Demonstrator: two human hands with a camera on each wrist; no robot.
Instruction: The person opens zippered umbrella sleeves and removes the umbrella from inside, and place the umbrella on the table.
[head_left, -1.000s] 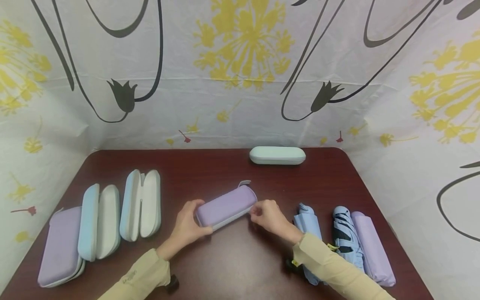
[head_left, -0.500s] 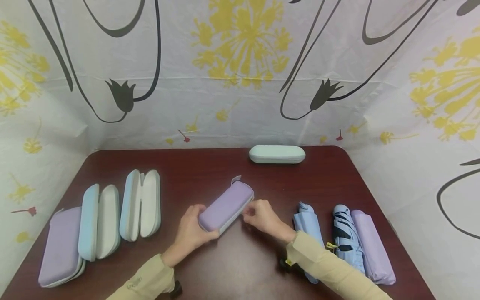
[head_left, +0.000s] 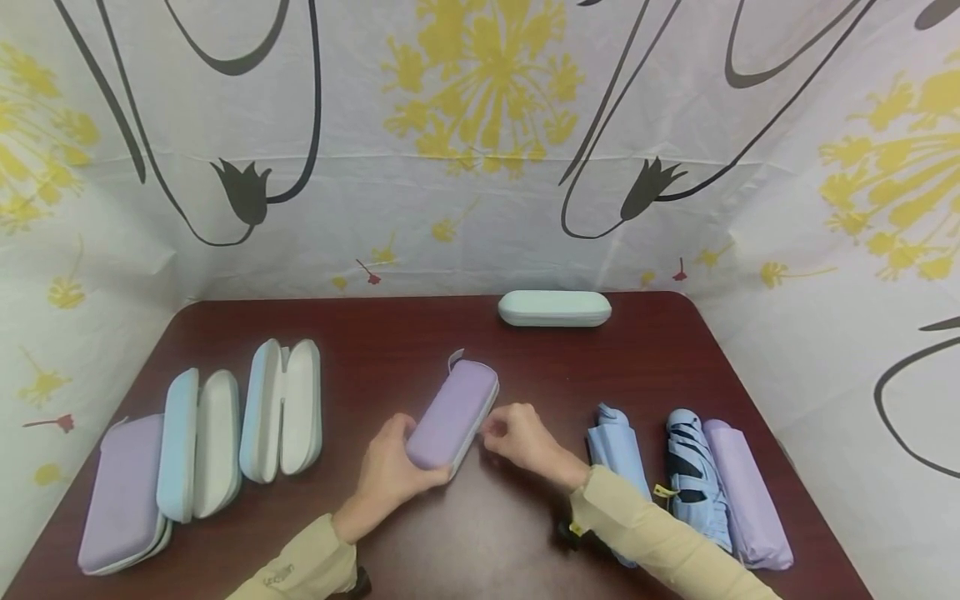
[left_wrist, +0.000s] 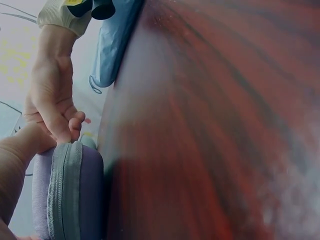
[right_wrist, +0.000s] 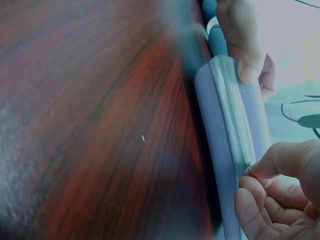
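Observation:
Near the middle of the table lies a purple zippered case [head_left: 455,412], slanted with its far end to the right and a small loop at that end. My left hand [head_left: 393,471] grips its near end, thumb on the zipper side and fingers on the opposite side. At the case's right side, my right hand [head_left: 525,437] pinches the small zipper pull [right_wrist: 247,166] between thumb and forefinger. The grey zipper [right_wrist: 232,110] runs along the side of the case and its two edges lie together on the stretch seen in the right wrist view.
At the left stand two open light-blue cases [head_left: 198,450] [head_left: 281,412] beside another purple case [head_left: 123,492]. A pale green case [head_left: 555,308] lies at the back edge. On the right are folded umbrellas, two blue [head_left: 618,442] [head_left: 693,467] and one purple [head_left: 746,500].
The purple case has turned counterclockwise, its far end swinging left. My right hand has shifted slightly left and sits farther down the case's side. My left hand has turned with the case.

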